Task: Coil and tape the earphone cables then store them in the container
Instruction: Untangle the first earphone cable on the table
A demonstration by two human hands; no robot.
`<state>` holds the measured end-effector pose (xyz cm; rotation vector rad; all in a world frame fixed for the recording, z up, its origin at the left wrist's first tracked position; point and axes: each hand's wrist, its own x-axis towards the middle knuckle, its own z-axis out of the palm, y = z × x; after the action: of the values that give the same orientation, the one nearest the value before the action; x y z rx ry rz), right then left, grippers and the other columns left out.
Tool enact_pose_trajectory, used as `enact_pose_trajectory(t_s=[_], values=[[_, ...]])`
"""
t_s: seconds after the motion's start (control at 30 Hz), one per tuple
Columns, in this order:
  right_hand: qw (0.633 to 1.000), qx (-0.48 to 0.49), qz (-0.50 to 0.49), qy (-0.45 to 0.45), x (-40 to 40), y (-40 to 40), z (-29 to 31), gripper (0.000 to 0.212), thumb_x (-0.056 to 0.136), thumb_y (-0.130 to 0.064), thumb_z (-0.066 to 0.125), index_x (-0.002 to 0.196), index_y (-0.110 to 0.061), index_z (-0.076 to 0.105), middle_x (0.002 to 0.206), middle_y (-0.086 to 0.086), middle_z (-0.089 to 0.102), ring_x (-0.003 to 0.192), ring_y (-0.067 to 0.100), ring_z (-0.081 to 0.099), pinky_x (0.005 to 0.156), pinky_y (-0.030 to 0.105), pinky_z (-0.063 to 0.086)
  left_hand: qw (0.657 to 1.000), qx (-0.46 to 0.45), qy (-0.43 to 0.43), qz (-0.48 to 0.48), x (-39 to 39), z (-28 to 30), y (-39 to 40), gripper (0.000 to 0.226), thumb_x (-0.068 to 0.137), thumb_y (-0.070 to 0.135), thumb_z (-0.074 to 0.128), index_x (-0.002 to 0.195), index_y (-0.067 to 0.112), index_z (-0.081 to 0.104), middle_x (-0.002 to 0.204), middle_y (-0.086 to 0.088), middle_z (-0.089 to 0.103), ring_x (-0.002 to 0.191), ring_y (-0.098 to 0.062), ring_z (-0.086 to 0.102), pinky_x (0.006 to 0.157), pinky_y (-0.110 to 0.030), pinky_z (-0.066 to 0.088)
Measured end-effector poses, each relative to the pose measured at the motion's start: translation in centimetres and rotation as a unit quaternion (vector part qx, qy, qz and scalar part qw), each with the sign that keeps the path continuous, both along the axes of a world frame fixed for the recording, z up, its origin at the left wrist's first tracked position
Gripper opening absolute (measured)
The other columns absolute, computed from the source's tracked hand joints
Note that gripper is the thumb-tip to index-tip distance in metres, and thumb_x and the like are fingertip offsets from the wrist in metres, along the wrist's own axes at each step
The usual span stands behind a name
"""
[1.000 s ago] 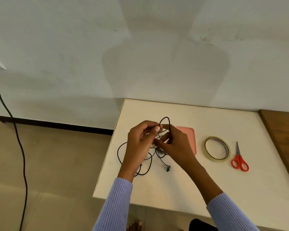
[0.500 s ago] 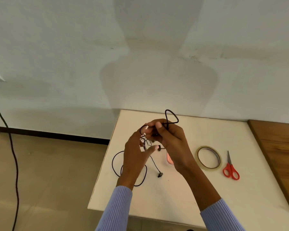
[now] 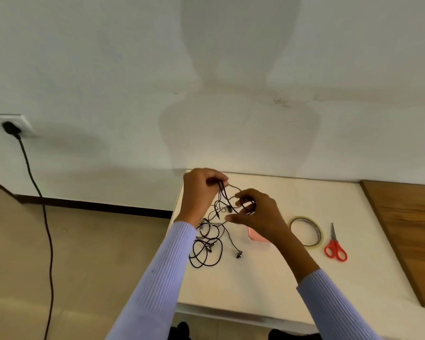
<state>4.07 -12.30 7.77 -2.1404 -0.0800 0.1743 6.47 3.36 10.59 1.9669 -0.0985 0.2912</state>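
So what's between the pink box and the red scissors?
The roll of tape, flat on the table between the pink box and scissors, seen from the head camera.

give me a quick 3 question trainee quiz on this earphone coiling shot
1. True or false: the roll of clear tape lies between the pink container and the red-handled scissors.
2. Which hand winds the black earphone cable round its fingers? A left hand B right hand
3. Fill in: the loose cable lies on the white ___.

Key: 1 true; 2 B; 3 table.
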Motion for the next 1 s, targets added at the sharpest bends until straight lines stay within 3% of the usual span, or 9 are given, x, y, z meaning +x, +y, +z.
enact_pose_trajectory(t_s=[0.1, 0.2, 0.3, 0.4, 0.5, 0.63, 0.77, 0.87, 1.0], values=[[0.997, 0.069, -0.021, -0.007, 0.7, 1.7, 2.3, 0.070, 0.068, -0.028, 0.083, 0.121, -0.015, 0.040, 0.092, 0.006, 0.063, 0.059, 0.024, 0.065, 0.050, 0.028, 0.055, 0.999, 0.005, -0.020, -0.049, -0.3, 2.8, -0.6, 0.012, 0.073, 0.001, 0.076, 0.081, 0.010, 0.075, 0.076, 0.003, 0.073, 0.073, -0.006, 0.070, 0.075, -0.015, 0.053], [0.995, 0.075, -0.036, -0.058, 2.0, 2.7, 4.6, 0.043, 0.086, -0.015, 0.065, 0.124, -0.013, 0.046, 0.085, 0.009, 0.062, 0.060, 0.027, 0.065, 0.055, 0.041, 0.058, 0.997, -0.039, -0.046, -0.049, -1.0, 4.6, -0.7, 0.020, 0.075, -0.006, 0.072, 0.091, 0.005, 0.073, 0.084, -0.004, 0.074, 0.081, -0.009, 0.071, 0.080, -0.021, 0.055], [0.994, 0.084, -0.032, -0.060, 3.1, 3.1, 6.3, 0.014, 0.092, -0.002, 0.051, 0.098, -0.008, 0.062, 0.081, 0.012, 0.061, 0.055, 0.016, 0.061, 0.054, 0.034, 0.058, 0.994, -0.068, -0.080, -0.019, -1.7, 5.4, 0.0, 0.025, 0.078, -0.008, 0.069, 0.099, 0.005, 0.071, 0.092, -0.003, 0.074, 0.087, -0.009, 0.071, 0.081, -0.022, 0.055], [0.988, 0.145, -0.030, -0.032, 3.7, 3.0, 8.2, 0.015, 0.093, -0.001, 0.049, 0.091, -0.003, 0.064, 0.078, 0.014, 0.062, 0.057, 0.017, 0.061, 0.055, 0.025, 0.056, 0.994, -0.048, -0.090, 0.027, -2.1, 4.7, 1.4, 0.041, 0.078, -0.010, 0.066, 0.111, 0.013, 0.067, 0.109, 0.003, 0.070, 0.092, -0.006, 0.066, 0.077, -0.018, 0.054], [0.978, 0.206, -0.015, -0.038, 3.7, 2.8, 10.6, 0.016, 0.095, -0.008, 0.050, 0.092, -0.001, 0.064, 0.076, 0.011, 0.062, 0.063, 0.018, 0.063, 0.063, 0.026, 0.057, 0.998, 0.044, -0.023, 0.036, -1.5, 2.6, 2.2, 0.057, 0.070, 0.004, 0.079, 0.121, 0.022, 0.062, 0.117, 0.012, 0.063, 0.082, -0.007, 0.056, 0.072, -0.015, 0.045], [0.971, 0.224, 0.027, -0.074, 3.0, 3.0, 12.6, 0.019, 0.096, -0.012, 0.049, 0.092, -0.001, 0.064, 0.079, 0.011, 0.065, 0.070, 0.020, 0.065, 0.070, 0.028, 0.058, 0.998, 0.050, 0.044, 0.010, 0.1, 0.7, 1.1, 0.052, 0.067, 0.028, 0.083, 0.115, 0.020, 0.066, 0.111, 0.010, 0.067, 0.091, -0.010, 0.062, 0.073, -0.016, 0.044], [0.966, 0.242, 0.035, -0.080, 2.0, 2.3, 12.7, 0.020, 0.097, -0.010, 0.047, 0.094, 0.001, 0.064, 0.082, 0.014, 0.066, 0.072, 0.019, 0.066, 0.067, 0.025, 0.057, 0.999, 0.036, 0.027, 0.029, 1.2, 0.3, -0.1, 0.009, 0.080, 0.016, 0.073, 0.087, 0.011, 0.075, 0.078, 0.009, 0.069, 0.069, -0.001, 0.061, 0.066, -0.005, 0.042], [0.968, 0.237, 0.000, -0.087, 1.3, 0.4, 11.9, 0.020, 0.097, -0.010, 0.047, 0.096, 0.002, 0.063, 0.080, 0.011, 0.066, 0.068, 0.017, 0.065, 0.065, 0.026, 0.058, 0.997, 0.026, 0.050, 0.054, 1.7, -0.6, 1.3, 0.006, 0.081, 0.014, 0.072, 0.080, 0.008, 0.074, 0.064, 0.005, 0.066, 0.057, -0.008, 0.059, 0.064, -0.017, 0.053], [0.973, 0.218, -0.049, -0.057, 0.7, -2.5, 9.4, 0.020, 0.096, -0.010, 0.047, 0.093, 0.002, 0.064, 0.079, 0.013, 0.065, 0.069, 0.021, 0.064, 0.067, 0.030, 0.058, 0.993, 0.047, 0.069, 0.084, 1.3, -2.4, 4.0, 0.005, 0.077, 0.010, 0.076, 0.081, 0.006, 0.075, 0.062, 0.009, 0.065, 0.057, 0.000, 0.059, 0.058, -0.006, 0.044]])
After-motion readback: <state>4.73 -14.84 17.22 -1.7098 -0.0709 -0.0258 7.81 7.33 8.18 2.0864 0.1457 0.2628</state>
